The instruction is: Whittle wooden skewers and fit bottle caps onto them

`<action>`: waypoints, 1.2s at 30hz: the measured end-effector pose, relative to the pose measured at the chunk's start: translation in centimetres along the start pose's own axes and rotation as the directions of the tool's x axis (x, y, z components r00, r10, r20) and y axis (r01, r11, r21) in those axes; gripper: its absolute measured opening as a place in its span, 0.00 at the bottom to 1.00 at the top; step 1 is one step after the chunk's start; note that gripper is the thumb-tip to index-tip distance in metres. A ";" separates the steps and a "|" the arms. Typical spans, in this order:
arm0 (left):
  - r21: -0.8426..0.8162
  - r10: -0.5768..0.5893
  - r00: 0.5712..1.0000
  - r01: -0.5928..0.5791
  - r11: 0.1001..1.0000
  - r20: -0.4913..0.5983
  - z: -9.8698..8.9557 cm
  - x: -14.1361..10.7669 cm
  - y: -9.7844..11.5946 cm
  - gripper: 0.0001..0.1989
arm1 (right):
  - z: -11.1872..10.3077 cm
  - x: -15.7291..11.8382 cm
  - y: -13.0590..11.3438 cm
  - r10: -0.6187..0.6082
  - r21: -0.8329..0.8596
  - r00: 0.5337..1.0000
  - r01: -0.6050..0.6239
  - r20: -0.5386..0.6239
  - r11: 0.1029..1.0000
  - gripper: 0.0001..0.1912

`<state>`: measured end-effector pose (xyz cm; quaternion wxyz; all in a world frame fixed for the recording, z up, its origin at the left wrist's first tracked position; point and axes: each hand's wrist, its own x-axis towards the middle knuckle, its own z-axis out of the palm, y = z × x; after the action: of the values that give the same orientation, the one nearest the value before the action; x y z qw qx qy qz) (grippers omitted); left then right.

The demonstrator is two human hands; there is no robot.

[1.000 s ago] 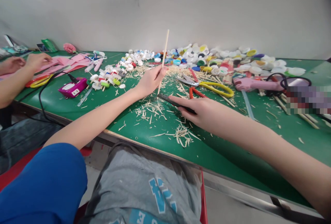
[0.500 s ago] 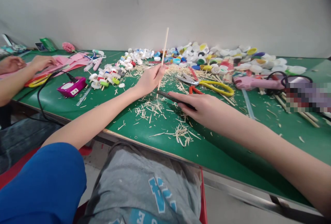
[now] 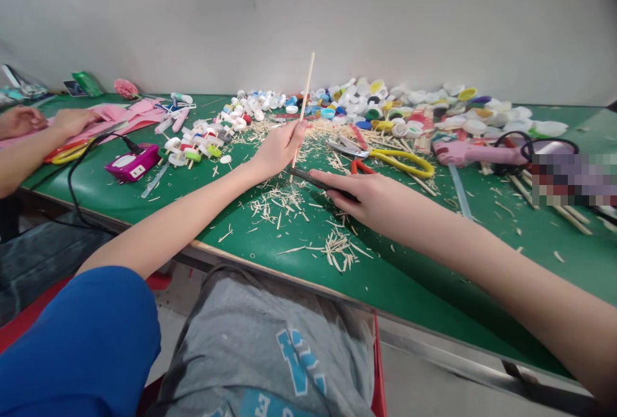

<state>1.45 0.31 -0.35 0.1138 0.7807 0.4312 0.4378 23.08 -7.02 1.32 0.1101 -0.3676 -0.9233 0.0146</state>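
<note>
Left hand (image 3: 280,148) fingers clamp 1 wooden stick (image 3: 307,83), long axis steep, top leaning right. By its lower end, right hand (image 3: 370,197) fingers grip 1 dark tool (image 3: 311,177).

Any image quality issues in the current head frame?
Head view: wide-angle stretch, forearms elongated toward the edges; light streak at top left; soft shadow on the table under the right arm; dark upper-right corner; pixelated patch at right edge; shirt lettering legible, slightly soft.
</note>
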 end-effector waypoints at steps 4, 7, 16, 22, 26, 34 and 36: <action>0.002 0.016 1.000 -0.016 1.000 -0.010 0.1 0.0 -0.1 0.27 | -0.4 0.0 -0.3 0.059 0.093 0.997 -0.063 0.043 0.994 0.26; 0.000 0.023 1.000 -0.023 1.000 -0.001 0.0 0.0 -0.1 0.27 | -0.5 0.0 -0.4 0.086 0.157 0.992 -0.099 0.088 0.983 0.26; 0.007 0.004 1.000 -0.004 1.000 0.005 -0.2 -0.1 0.2 0.25 | -0.9 -0.1 -0.6 0.115 0.209 0.980 -0.148 0.160 0.967 0.25; 0.035 0.037 0.999 -0.036 0.999 -0.009 0.0 0.0 -0.3 0.25 | -0.8 -0.3 -0.3 0.080 0.199 0.995 -0.089 0.053 0.976 0.26; 0.024 0.034 0.999 -0.034 0.999 -0.015 0.0 0.0 -0.3 0.26 | -0.2 -0.3 0.0 0.026 0.071 1.000 -0.026 0.004 0.997 0.26; -0.001 0.022 1.000 -0.022 1.000 -0.003 -0.1 0.0 -0.1 0.26 | -0.4 -0.1 -0.6 0.043 0.057 0.998 -0.045 0.041 0.997 0.26; -0.005 0.014 1.000 -0.014 1.000 0.003 0.0 0.0 -0.1 0.26 | -0.7 -0.1 -0.8 0.064 0.068 0.996 -0.069 0.066 0.995 0.26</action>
<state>1.38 0.33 -0.38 0.1131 0.7840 0.4244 0.4386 22.75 -7.70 2.08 0.0927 -0.3935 -0.9125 0.0625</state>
